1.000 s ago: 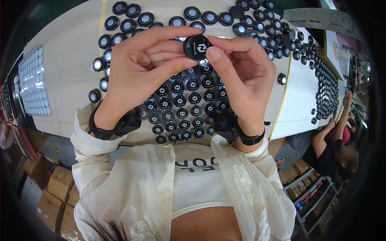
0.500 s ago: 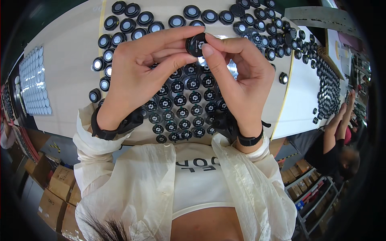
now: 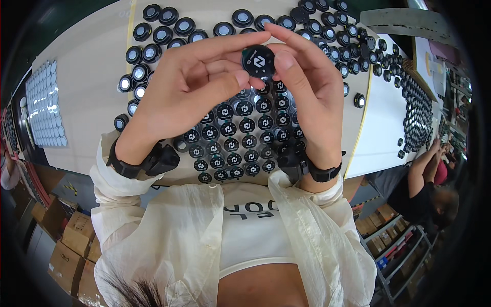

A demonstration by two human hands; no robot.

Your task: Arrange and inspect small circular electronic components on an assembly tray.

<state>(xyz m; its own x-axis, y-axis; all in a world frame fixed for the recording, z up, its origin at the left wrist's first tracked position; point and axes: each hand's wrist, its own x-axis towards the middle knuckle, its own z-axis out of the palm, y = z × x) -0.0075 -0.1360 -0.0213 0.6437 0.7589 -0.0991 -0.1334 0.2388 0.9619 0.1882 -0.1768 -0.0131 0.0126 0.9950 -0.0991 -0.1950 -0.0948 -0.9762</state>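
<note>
A round black disc [image 3: 259,62] with a white mark on its face is held up between my two hands, above the table. My left hand [image 3: 186,89] has its fingers behind the disc's left side, with the thumb at the lower left edge. At the opposite edge, the thumb of my right hand [image 3: 319,97] presses close, its index finger stretched over the top. Below them lie rows of matching black discs [image 3: 231,128] with white marks, partly covered by my hands and wrists. Both wrists wear black straps.
Black round parts with pale centres [image 3: 184,26] are scattered along the far side, with more [image 3: 419,112] on the right. A sheet of white discs [image 3: 45,107] lies at the left. Cardboard boxes [image 3: 66,266] stand lower left. Another person [image 3: 424,179] works at the right.
The disc has turned and shows its marked face more fully. My right thumb has slid from its front to its right edge, and my right index finger has straightened out.
</note>
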